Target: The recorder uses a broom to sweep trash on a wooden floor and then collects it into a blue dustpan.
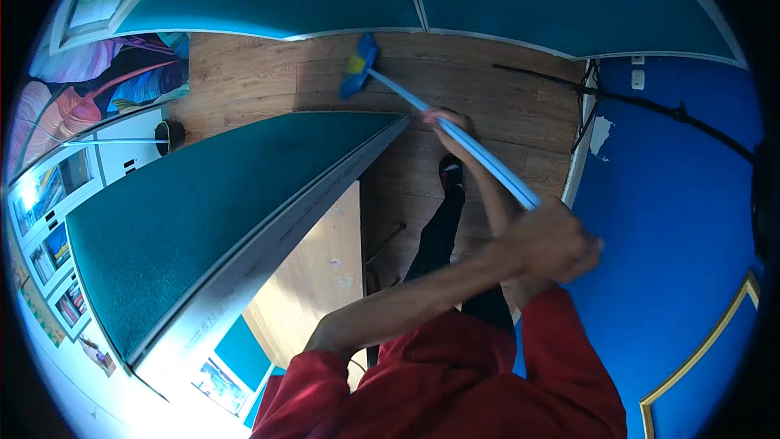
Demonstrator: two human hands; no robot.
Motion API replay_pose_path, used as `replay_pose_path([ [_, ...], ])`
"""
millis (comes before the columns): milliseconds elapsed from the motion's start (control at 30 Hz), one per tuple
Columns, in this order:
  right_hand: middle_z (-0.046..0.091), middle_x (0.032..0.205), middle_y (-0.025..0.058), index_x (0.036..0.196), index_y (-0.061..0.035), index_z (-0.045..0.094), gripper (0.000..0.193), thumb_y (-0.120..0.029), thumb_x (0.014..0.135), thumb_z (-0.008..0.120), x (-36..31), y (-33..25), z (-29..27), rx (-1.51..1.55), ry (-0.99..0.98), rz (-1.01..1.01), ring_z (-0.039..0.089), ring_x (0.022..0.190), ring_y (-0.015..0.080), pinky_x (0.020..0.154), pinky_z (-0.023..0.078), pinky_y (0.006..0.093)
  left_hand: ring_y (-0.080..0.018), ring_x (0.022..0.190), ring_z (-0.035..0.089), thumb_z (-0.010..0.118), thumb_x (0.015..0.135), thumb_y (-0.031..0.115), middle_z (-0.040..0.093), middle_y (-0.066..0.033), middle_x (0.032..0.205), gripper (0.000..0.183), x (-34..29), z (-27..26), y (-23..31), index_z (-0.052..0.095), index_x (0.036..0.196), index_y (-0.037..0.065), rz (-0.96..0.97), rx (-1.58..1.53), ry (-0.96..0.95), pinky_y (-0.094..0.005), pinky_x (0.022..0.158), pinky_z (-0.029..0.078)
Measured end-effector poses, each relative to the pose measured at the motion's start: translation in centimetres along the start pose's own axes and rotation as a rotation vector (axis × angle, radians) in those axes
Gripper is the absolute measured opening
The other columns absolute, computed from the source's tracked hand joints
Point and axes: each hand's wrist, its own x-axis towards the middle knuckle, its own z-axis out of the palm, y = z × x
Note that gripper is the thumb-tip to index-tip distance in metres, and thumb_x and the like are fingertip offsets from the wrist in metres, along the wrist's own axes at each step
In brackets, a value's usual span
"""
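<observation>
Over the wooden floor (524,118), left hand (556,244) and right hand (452,125) are clamped around the broom handle (490,162).

Tilted broom (487,162), blue and yellow

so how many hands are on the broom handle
2: the left hand grips the broom handle at its upper end, and the right hand is farther down, toward the blue-and-yellow broom head. No other hands are visible.

One head-worn fisheye looks down — toward the floor (520,110).
</observation>
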Motion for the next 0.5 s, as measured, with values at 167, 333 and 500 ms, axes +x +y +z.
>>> replay_pose_path([
  [167, 0.067, 0.113, 0.0161, 0.100, 0.0021, 0.065, 0.014, 0.005, 0.088, 0.058, -10.4, -0.3, -6.9, 0.077, 0.203, 0.027, 0.065, 0.105, 0.0224, 0.091, 0.051, 0.0327, -0.0248, 0.044, 0.055, 0.053, 0.090, 0.025, 0.055, -0.0100, 0.050, 0.038, -0.4, 6.1, 7.9, 0.052, 0.056, 0.008, 0.227, -0.206, -0.150, -0.0423, 0.047, 0.041],
  [333, 0.067, 0.109, 0.0164, 0.099, 0.0022, 0.063, 0.011, 0.005, 0.089, 0.057, -19.8, -4.7, -8.3, -0.116, 0.335, 0.010, 0.064, 0.107, 0.0229, 0.092, 0.050, 0.0333, -0.0266, 0.052, 0.063, 0.054, 0.089, 0.025, 0.061, -0.0115, 0.055, 0.033, -3.0, 6.6, 17.2, 0.059, 0.063, 0.006, 0.339, -0.406, -0.304, -0.0434, 0.050, 0.046],
  [500, 0.067, 0.106, 0.0162, 0.093, 0.0027, 0.063, 0.008, 0.002, 0.091, 0.055, -20.0, -8.2, -7.4, 0.026, 0.366, -0.125, 0.064, 0.105, 0.0221, 0.091, 0.049, 0.0313, -0.0280, 0.061, 0.067, 0.056, 0.083, 0.022, 0.065, -0.0132, 0.063, 0.026, -2.5, 4.8, 20.0, 0.064, 0.067, 0.003, 0.309, -0.433, -0.348, -0.0416, 0.055, 0.049],
])
